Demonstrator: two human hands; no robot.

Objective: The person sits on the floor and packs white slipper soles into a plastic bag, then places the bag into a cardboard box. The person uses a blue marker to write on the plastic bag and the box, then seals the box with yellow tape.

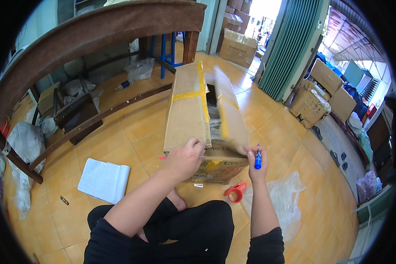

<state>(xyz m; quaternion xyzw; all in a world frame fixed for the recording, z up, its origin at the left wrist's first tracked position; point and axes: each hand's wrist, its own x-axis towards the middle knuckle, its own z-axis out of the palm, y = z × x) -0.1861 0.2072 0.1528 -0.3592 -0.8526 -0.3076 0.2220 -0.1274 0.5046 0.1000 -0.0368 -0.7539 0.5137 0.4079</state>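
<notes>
A cardboard box [220, 165] with strips of yellow tape stands on the floor in front of my crossed legs. Its left flap [187, 121] lies over the top, while the right flap [231, 112] is raised and blurred, with something greyish showing in the gap. My left hand [184, 159] is closed around a thin red pen [163, 158] at the near edge of the left flap. In my right hand [256, 165] is a blue marker [258, 157]; the same hand's fingers are at the near corner of the raised flap.
A red tape dispenser [235, 192] and a clear plastic bag [284, 200] lie right of the box. To the left is an open notebook [103, 179]. A wooden bench or table frame [119, 31] spans the upper left. More cartons [310, 103] stand by the green folding door [290, 48].
</notes>
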